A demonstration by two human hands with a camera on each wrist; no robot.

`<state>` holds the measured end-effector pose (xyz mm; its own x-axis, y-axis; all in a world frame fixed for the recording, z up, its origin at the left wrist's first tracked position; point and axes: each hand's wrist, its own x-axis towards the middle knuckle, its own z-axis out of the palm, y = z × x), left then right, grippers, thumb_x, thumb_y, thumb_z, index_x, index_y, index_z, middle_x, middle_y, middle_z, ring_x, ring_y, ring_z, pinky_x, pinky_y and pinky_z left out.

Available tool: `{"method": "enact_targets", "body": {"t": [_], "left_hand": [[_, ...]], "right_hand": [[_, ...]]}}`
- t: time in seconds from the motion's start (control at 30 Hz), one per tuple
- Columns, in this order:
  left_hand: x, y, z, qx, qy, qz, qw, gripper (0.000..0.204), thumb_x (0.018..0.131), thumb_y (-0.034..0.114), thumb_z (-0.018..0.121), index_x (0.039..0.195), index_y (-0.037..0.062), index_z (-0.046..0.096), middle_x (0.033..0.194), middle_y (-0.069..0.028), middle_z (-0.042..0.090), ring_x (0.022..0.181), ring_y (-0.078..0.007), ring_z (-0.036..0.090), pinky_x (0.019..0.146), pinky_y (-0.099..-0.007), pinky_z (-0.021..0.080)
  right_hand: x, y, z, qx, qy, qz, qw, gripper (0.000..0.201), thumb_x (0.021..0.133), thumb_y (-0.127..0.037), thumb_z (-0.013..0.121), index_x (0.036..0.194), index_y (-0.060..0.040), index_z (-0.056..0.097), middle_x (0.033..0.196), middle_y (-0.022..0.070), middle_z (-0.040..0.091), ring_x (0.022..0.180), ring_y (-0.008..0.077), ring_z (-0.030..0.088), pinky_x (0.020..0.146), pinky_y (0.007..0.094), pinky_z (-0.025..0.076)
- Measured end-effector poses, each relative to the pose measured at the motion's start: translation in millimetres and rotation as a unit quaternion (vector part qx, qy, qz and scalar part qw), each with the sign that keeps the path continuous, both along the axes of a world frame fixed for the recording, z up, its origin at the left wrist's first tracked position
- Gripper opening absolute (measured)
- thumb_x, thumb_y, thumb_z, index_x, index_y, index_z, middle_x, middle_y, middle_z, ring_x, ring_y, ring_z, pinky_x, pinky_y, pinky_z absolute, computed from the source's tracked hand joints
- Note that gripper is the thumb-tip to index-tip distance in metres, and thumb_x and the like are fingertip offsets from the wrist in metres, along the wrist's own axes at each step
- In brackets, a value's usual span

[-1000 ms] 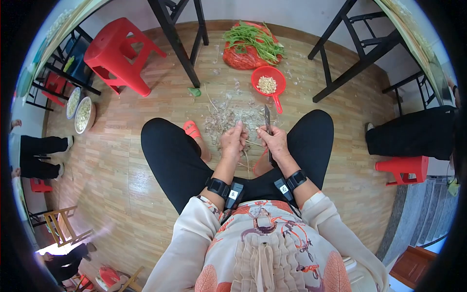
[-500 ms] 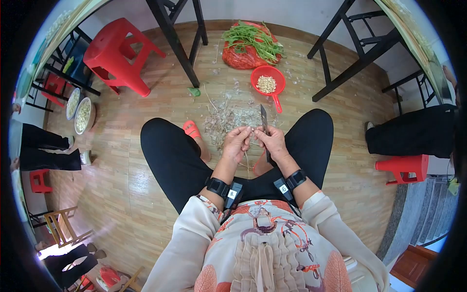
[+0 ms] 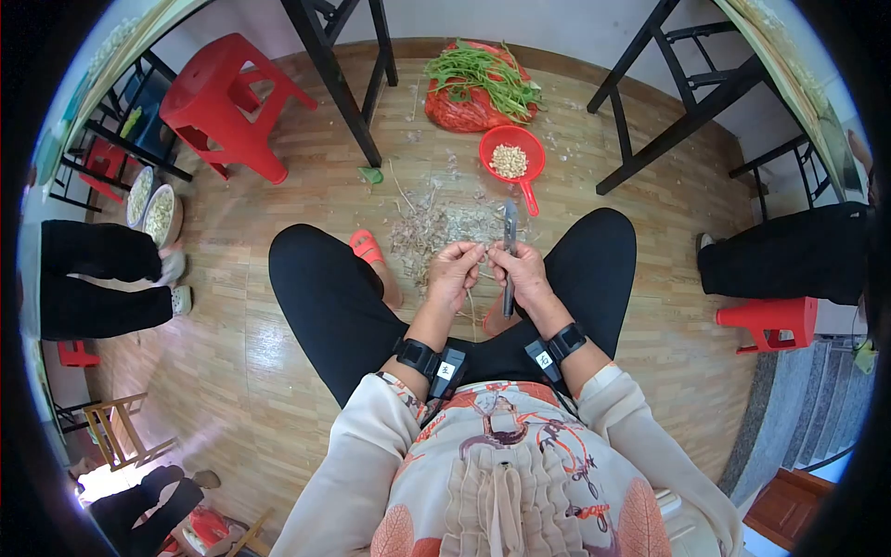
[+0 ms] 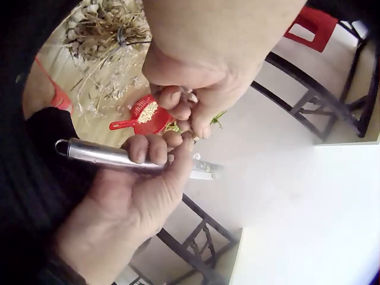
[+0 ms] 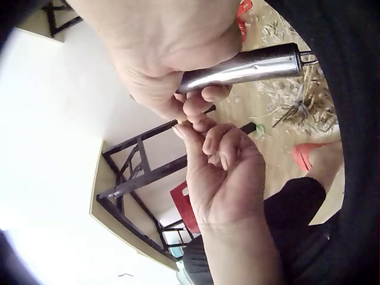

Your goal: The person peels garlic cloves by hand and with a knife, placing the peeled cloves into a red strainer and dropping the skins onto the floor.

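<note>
My right hand [image 3: 522,271] grips a knife [image 3: 510,227] by its metal handle [image 4: 101,153], the blade pointing away from my body in the head view. My left hand [image 3: 453,271] has its fingertips against the right hand's. A small pale piece [image 4: 192,98] shows between the left fingers in the left wrist view; the fingers partly cover it. On the floor beyond lie dry stalks and peelings [image 3: 419,227], with a bound dry bundle [image 4: 110,29]. A red strainer [image 3: 529,167] holds pale pieces [image 3: 509,161].
Behind the strainer, green stems [image 3: 483,74] lie on a red bag [image 3: 459,110]. Black table legs [image 3: 357,102] flank both sides. A red stool [image 3: 223,93] and a filled bowl [image 3: 161,218] stand left. People's legs [image 3: 97,278] show at the left.
My left hand has moved right and up to meet the right hand's fingertips. The knife now stands straighter, its handle more visible. People at the left edge have shifted inward.
</note>
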<state>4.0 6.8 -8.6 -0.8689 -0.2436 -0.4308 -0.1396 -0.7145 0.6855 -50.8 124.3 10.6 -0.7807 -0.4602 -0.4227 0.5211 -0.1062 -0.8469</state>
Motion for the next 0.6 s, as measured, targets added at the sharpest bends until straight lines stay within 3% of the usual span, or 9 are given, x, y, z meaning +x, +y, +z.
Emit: {"method": "enact_targets", "body": {"t": [0.23,0.33,0.43,0.6], "left_hand": [[0,6,3,-0.050,-0.017,0.000,0.999,0.009,0.074,0.010,0.061,0.077,0.0024,0.058,0.058,0.0010,0.051,0.042,-0.0024,0.040,0.034,-0.0154,0.027],[0,8,5,-0.054,-0.015,-0.006,0.998,0.009,0.076,0.011,0.059,0.079,0.0027,0.055,0.063,-0.0010,0.054,0.044,-0.0035,0.042,0.035,-0.0146,0.029],[-2,10,10,-0.044,-0.030,0.016,0.998,0.011,0.073,0.011,0.062,0.077,0.0022,0.059,0.056,0.0020,0.049,0.043,-0.0024,0.039,0.036,-0.0157,0.027],[-1,5,7,-0.227,-0.032,-0.034,0.973,0.017,0.072,0.016,0.064,0.081,0.0024,0.060,0.059,0.0022,0.051,0.045,-0.0028,0.041,0.039,-0.0155,0.030]], "right_hand": [[0,2,2,-0.010,-0.044,-0.016,0.999,0.009,0.073,-0.008,0.059,0.079,-0.0044,0.053,0.060,0.0010,0.051,0.043,0.0052,0.044,0.037,0.0173,0.033],[0,2,1,-0.015,-0.056,-0.025,0.998,0.008,0.073,-0.007,0.057,0.078,-0.0047,0.052,0.059,0.0008,0.049,0.042,0.0056,0.042,0.037,0.0173,0.032],[-1,1,1,-0.015,-0.064,-0.030,0.997,0.008,0.072,-0.007,0.056,0.078,-0.0047,0.051,0.058,0.0007,0.049,0.041,0.0060,0.041,0.037,0.0177,0.032],[-4,2,-3,-0.008,-0.068,-0.026,0.997,0.009,0.070,-0.007,0.056,0.078,-0.0052,0.052,0.058,0.0002,0.050,0.043,0.0061,0.043,0.038,0.0186,0.033]]}}
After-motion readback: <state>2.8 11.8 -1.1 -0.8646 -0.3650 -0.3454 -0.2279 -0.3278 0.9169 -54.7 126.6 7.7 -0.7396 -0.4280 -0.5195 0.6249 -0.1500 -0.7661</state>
